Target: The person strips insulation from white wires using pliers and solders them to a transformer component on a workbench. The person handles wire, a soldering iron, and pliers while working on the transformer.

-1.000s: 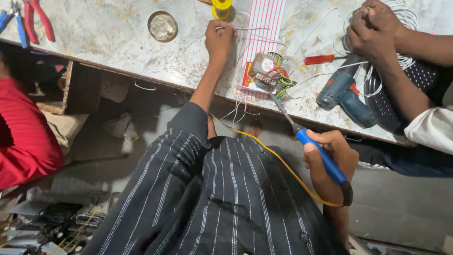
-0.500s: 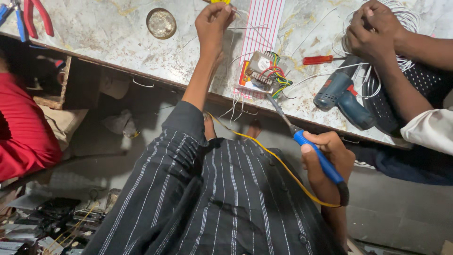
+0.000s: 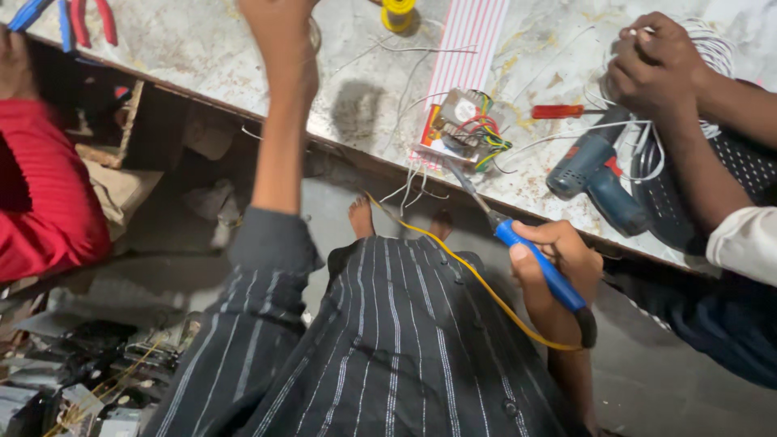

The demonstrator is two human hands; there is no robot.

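Fingers [image 3: 541,241] of the right hand [image 3: 558,267] are wrapped tight around the blue handle of a soldering iron [image 3: 530,255], thumb lying along the grip. The iron's long axis runs diagonally: metal tip up and to the left, handle end down and to the right by the wrist. The tip sits right at the small circuit board [image 3: 457,129] with its bundle of coloured wires at the near edge of the workbench [image 3: 194,48]; can't tell if it actually touches. A yellow cord [image 3: 477,283] trails from the iron's back end across the striped clothing.

The right forearm comes up from the bottom of the view, hand hovering just off the bench edge. The left arm is stretched straight out over the bench, and the left hand [image 3: 279,16] is cut off by the top edge, so no idea whether those fingers are gripping anything.

Near the board: a striped sheet [image 3: 469,40], a yellow spool [image 3: 399,12], a red-handled screwdriver [image 3: 558,111] and a blue drill [image 3: 595,178]. Another person's hands [image 3: 647,65] handle white wire on the right.
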